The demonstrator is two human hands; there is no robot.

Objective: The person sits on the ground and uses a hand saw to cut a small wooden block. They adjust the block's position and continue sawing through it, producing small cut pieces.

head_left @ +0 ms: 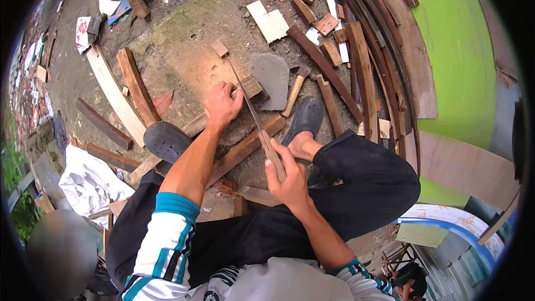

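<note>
My right hand is wrapped round the wooden handle of a handsaw, whose long narrow blade points away from me. Beside the blade, my left hand grips a wooden beam near its far end, with the fingers curled over it. The blade crosses the beam just right of that thumb. Sawdust lies on the ground beyond, with a small wood offcut near the saw's tip. Another beam lies under the saw, between my feet.
A hammer lies by my right shoe, next to a flat grey slab. Timber lengths are strewn on the right before a green panel. Planks and a white cloth lie left.
</note>
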